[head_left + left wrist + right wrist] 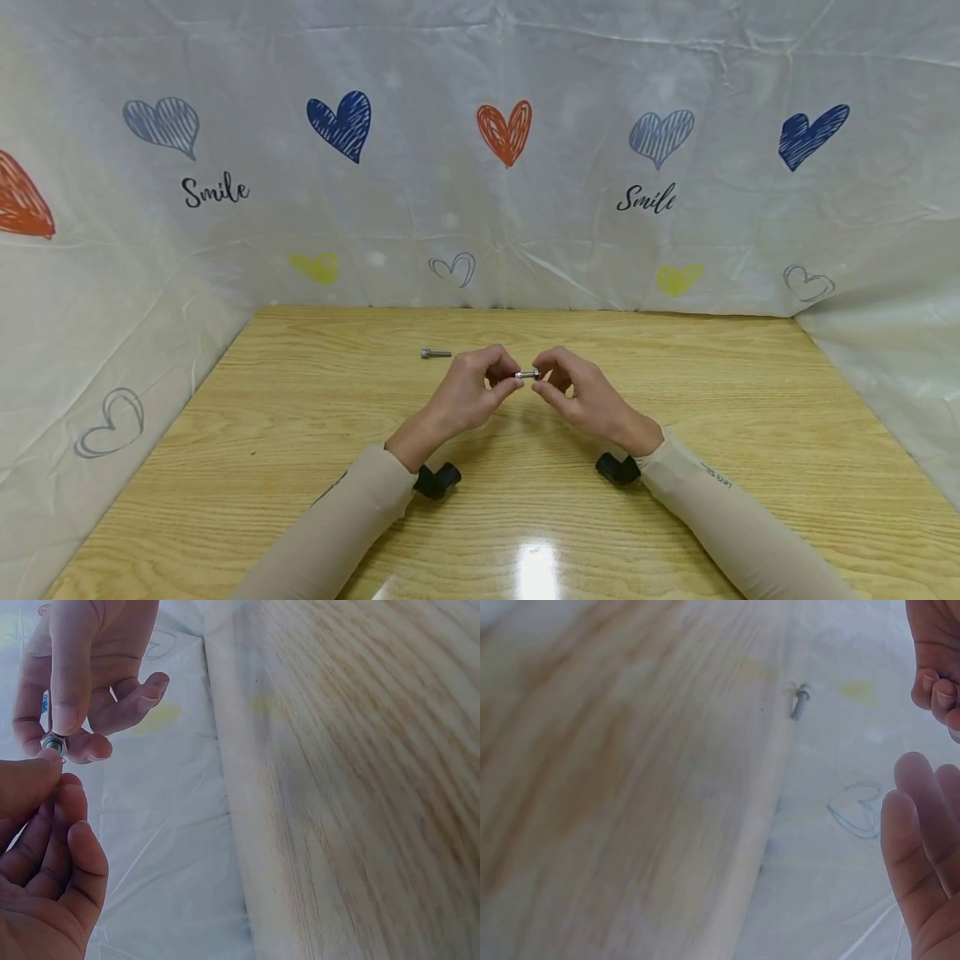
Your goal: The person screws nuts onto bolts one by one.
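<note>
Bolt (527, 375): above the table (300, 400), between your hands | Your left hand (467, 387): thumb and fingers pinch one end | Your right hand (588, 398): fingertips pinch the hex end | Second bolt (436, 354): lies on table

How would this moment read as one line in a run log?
left fingers: pinching one end of small bolt | right fingers: pinching its other end | second bolt: lying on table, untouched
</note>
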The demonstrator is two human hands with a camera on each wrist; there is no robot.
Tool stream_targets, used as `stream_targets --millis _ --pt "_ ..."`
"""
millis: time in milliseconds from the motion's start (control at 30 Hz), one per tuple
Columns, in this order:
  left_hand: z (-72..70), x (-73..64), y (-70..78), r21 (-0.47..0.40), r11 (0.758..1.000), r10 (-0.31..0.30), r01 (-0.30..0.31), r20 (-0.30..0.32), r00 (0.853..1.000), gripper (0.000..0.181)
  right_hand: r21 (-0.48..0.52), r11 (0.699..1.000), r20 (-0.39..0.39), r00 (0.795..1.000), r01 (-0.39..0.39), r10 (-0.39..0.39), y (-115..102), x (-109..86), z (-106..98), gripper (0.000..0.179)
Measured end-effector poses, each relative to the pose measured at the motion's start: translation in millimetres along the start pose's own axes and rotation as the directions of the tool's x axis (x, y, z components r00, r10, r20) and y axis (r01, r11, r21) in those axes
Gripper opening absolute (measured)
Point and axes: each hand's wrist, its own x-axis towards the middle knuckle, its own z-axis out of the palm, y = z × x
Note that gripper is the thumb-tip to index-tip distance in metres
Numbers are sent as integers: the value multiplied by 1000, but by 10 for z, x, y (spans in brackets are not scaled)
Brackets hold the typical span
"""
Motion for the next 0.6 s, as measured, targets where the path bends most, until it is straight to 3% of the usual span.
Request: stream_targets --millis 600 --pt "9 7 26 -8 1000 -3 3 -16 1000 7 1 1000 19 1000 -2 2 6 3 -1 10"
